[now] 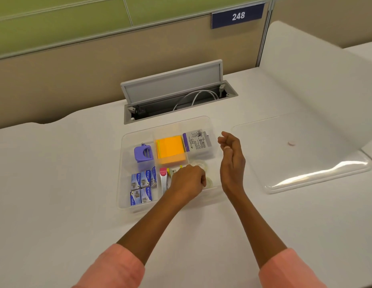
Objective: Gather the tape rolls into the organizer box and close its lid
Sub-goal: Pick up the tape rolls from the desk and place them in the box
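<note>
The clear organizer box (127,204) lies open on the white desk. In its front right compartment are two clear tape rolls: one (198,164) lies free at the back, the other (210,182) sits at the fingertips of my left hand (187,182). That hand reaches into the compartment with its fingers curled around the roll, partly hiding it. My right hand (231,161) hovers just outside the box's right wall, fingers loosely bent and apart, with nothing visible in it. The clear lid (305,163) lies flat on the desk to the right of the box.
Other compartments hold a purple dispenser (143,153), orange sticky notes (170,149), blue staple boxes (142,187), a grey packet (198,140) and a pink-tipped stapler (163,179). Behind the box an open cable hatch (174,88) shows a white cable. A partition wall runs along the back.
</note>
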Available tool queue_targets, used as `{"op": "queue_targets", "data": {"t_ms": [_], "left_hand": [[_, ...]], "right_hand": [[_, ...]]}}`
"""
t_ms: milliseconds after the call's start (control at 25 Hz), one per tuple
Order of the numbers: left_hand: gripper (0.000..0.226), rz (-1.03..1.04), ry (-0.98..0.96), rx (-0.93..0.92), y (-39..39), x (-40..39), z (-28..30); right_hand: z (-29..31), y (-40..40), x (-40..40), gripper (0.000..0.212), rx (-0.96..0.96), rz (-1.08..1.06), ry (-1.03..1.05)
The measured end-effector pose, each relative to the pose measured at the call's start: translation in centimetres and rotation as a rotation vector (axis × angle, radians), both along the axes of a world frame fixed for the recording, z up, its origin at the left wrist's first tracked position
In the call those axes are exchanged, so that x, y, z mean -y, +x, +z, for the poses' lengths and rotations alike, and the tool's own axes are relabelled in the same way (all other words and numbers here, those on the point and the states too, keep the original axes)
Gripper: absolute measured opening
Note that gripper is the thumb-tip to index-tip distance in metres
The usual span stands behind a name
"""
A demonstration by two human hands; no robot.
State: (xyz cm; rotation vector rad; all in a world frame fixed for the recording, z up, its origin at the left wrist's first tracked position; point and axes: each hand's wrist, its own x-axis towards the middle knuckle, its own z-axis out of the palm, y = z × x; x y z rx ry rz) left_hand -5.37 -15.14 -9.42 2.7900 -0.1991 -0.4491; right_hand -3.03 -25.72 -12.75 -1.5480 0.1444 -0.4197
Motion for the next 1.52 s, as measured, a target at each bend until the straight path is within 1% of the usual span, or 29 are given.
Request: {"op": "queue_targets", "data": {"t_ms": [160,280,400,480,560,640,720,800,920,1000,1080,1120,1200,1280,1400,1520], "left_hand": [[0.016,-0.004,0.039,0.041,-0.5,0.4,0.2],[0.019,0.017,-0.014,0.082,-0.2,0.4,0.6],[0.035,-0.028,-0.017,0.14,-0.7,0.9,0.4],[0.046,-0.056,-0.037,0.145,-0.7,1.3,0.3],[0.053,0.015,-0.074,0.128,-1.1,-0.1,-0.3],[0.053,0.01,-0.045,0.107,-1.1,0.2,-0.5],[0.048,-0.012,-0.016,0.103,-0.7,0.5,-0.3],[0.048,0.108,-0.065,0.165,-1.4,-2.7,0.1],[0.05,0.097,-0.109,0.213,-1.4,-3.0,0.1],[0.048,0.06,-0.078,0.234,-2.0,-3.4,-0.2],[0.045,0.004,-0.025,0.307,-2.1,-4.0,-0.4],[0.043,0.01,-0.036,0.339,-2.2,-4.3,-0.6],[0.038,0.045,-0.105,0.393,-2.5,-4.9,-0.4],[0.033,0.111,-0.182,0.419,-2.7,-6.2,-0.2],[0.032,0.279,-0.233,0.418,-4.1,-11.2,-0.3],[0.04,0.372,-0.182,0.395,-5.8,-16.5,-0.6]], "right_hand": [[-0.1,0.1,0.1,0.039,-0.002,0.003,0.0],[0.0,0.1,0.1,0.039,0.006,0.004,-0.008],[0.0,0.1,0.1,0.04,0.004,0.014,-0.007],[0.0,-0.1,0.1,0.04,0.006,0.019,-0.014],[0.5,-0.7,-1.2,0.041,0.017,0.067,-0.07],[0.9,-0.6,-1.1,0.042,0.01,0.057,-0.086],[0.9,-0.3,-0.8,0.043,-0.002,0.033,-0.105],[2.2,-0.6,-4.2,0.043,0.044,0.158,-0.175],[2.2,-0.5,-4.6,0.042,0.054,0.249,-0.303],[1.5,-0.7,-4.3,0.042,0.045,0.308,-0.391],[0.8,-0.6,-3.6,0.043,0.019,0.335,-0.508],[0.6,-0.6,-3.2,0.044,0.005,0.342,-0.579],[0.4,-0.5,-2.3,0.045,0.001,0.35,-0.716],[0.3,-0.7,-2.3,0.042,0.038,0.383,-0.814],[0.9,-0.8,-5.7,0.039,0.084,0.498,-0.874],[1.3,-0.6,-10.7,0.037,0.118,0.563,-0.863]]}}
